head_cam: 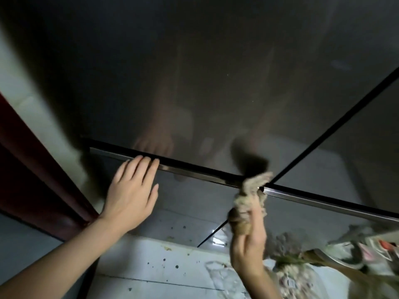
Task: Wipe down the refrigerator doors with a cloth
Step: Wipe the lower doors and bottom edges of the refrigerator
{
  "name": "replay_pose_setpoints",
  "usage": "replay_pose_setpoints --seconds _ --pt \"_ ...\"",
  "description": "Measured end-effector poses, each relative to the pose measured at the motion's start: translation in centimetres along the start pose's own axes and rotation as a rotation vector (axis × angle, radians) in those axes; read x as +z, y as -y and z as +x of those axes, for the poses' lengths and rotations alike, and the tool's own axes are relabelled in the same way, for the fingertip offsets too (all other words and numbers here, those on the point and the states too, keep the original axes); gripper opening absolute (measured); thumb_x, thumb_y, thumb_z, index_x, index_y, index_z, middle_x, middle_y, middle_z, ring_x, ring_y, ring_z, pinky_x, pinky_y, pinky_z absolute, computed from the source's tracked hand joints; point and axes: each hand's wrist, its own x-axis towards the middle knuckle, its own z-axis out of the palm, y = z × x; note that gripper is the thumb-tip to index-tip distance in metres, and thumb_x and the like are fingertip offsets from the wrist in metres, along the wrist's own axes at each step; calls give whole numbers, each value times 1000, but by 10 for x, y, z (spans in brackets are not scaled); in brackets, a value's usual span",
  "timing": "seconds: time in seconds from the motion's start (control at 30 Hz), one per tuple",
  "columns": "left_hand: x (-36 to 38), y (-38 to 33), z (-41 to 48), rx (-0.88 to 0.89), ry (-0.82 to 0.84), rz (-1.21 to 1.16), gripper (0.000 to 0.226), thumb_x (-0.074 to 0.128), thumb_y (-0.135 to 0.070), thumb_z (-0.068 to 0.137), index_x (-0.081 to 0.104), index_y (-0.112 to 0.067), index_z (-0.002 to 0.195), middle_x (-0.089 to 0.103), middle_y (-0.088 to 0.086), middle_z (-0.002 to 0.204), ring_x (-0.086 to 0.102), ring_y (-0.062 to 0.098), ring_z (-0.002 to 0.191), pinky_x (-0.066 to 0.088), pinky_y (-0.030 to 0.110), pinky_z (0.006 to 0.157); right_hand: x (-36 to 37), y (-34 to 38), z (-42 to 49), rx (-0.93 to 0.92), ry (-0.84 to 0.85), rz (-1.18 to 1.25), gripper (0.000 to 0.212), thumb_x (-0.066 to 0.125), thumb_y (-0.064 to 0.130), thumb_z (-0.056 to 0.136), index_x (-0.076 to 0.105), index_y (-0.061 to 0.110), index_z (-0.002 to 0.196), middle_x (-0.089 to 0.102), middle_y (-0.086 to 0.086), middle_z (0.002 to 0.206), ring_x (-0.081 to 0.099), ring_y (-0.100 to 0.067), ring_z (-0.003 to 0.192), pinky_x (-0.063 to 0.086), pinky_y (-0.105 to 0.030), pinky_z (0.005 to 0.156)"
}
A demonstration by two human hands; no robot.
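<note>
The dark glossy refrigerator door [194,78] fills most of the view, with a black seam and a metal strip [194,172] running across below it. My left hand [131,190] lies flat with straight fingers on the lower door panel [194,197], fingertips at the strip. My right hand [248,240] grips a bunched beige cloth [250,195]. The cloth's top end touches the spot where the horizontal seam meets the dark gap between the doors [323,124]. Both hands are mirrored faintly in the door.
A dark red door frame [32,169] stands at the left beside a pale wall. The white tiled floor [162,266] below carries dark specks. Clutter, with plastic wrapping and plant stems [323,262], lies at the lower right.
</note>
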Motion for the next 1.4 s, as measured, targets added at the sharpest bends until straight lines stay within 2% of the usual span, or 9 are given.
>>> replay_pose_setpoints --seconds 0.07,0.13,0.33,0.5,0.67,0.83,1.03,1.2,1.4 --pt "3 -6 11 -10 -64 57 44 44 -32 89 61 -5 119 59 18 108 53 38 103 39 46 90 13 -22 8 -211 162 -288 46 26 22 98 34 5 140 40 -2 143 42 -25 131 24 -41 115" --pt "9 -11 19 -1 -142 109 38 47 -34 90 64 -7 110 58 14 97 52 36 91 39 45 86 35 -46 25 -347 218 -596 51 33 24 92 28 15 142 35 -5 143 38 -28 129 12 -41 116" --pt "33 -3 23 49 -355 94 39 45 -37 94 63 -4 105 61 12 93 54 34 88 40 44 87 54 -70 48 -804 205 -959 41 38 22 92 46 16 132 43 -6 143 47 -20 115 20 -40 111" --pt "40 1 27 75 -414 30 38 42 -38 94 62 -5 101 59 11 91 54 33 84 39 43 86 -7 -112 39 -756 69 -1093 30 34 28 95 50 14 116 40 -12 136 47 -28 109 9 -43 117" --pt "52 6 32 93 -534 -65 41 39 -40 94 63 -6 98 59 9 90 53 30 83 37 43 86 45 -99 38 -589 -182 -983 58 35 40 87 28 15 139 28 -10 144 24 -26 133 6 -44 114" --pt "63 9 34 139 -626 -129 40 35 -36 94 62 -7 103 57 7 92 50 27 88 34 40 86 119 -71 41 -826 -182 -908 54 37 43 92 43 14 136 35 -13 149 38 -27 134 16 -48 115" --pt "77 26 44 256 -750 -257 45 25 -32 98 62 -7 106 56 4 93 48 19 90 26 30 86 80 -99 44 -1118 -44 -943 46 48 38 91 50 8 126 36 -14 147 31 -27 140 20 -50 114" --pt "85 28 49 282 -806 -248 48 23 -34 99 61 -7 110 55 2 94 48 18 91 25 30 87 49 -128 40 -854 -335 -963 58 40 36 88 40 3 136 36 -22 146 26 -31 142 16 -52 115" --pt "92 23 54 222 -896 -193 46 26 -37 96 61 -9 101 55 3 92 47 20 89 26 37 86 133 -98 26 -529 -589 -740 79 48 37 69 34 4 140 30 -17 151 18 -32 143 10 -48 113"
